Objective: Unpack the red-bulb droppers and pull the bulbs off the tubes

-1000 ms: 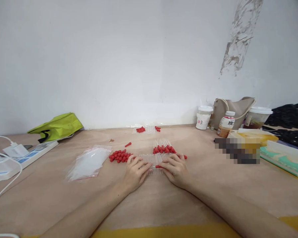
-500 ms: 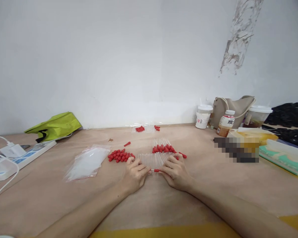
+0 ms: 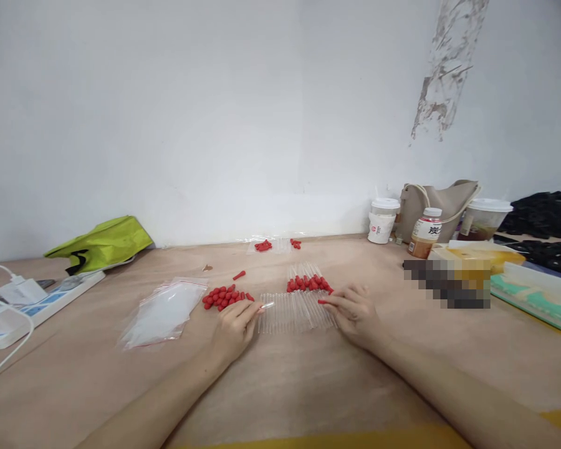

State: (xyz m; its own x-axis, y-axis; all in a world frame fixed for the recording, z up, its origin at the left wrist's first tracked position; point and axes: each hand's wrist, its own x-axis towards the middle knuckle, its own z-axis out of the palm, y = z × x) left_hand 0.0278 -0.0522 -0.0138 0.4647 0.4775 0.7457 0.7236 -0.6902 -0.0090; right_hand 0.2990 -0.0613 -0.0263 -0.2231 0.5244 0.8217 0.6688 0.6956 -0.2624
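My left hand (image 3: 237, 325) is closed in a pinch on a short clear tube (image 3: 268, 305), whose free end points right; a trace of red shows at its fingertips. A red rubber bulb (image 3: 326, 302) juts leftward from the pinched fingers of my right hand (image 3: 358, 315). Between the hands lies a row of clear dropper tubes (image 3: 292, 312), side by side. Just behind them, red bulbs (image 3: 308, 284) are fitted on more clear tubes. A pile of loose red bulbs (image 3: 222, 296) sits beyond my left hand, with one stray bulb (image 3: 239, 275) behind it.
Clear zip bags (image 3: 166, 312) lie left of the pile. At the back is a plastic bag with red bulbs (image 3: 263, 246). A power strip (image 3: 70, 292) and green bag (image 3: 105, 243) are at left; a cup (image 3: 383, 221), bottle (image 3: 425, 234) and grey bag (image 3: 442, 202) stand right.
My hands have moved apart from over the tube row, left hand leftward, right hand rightward and slightly up. The red bulb that was between both hands' fingertips no longer bridges them.
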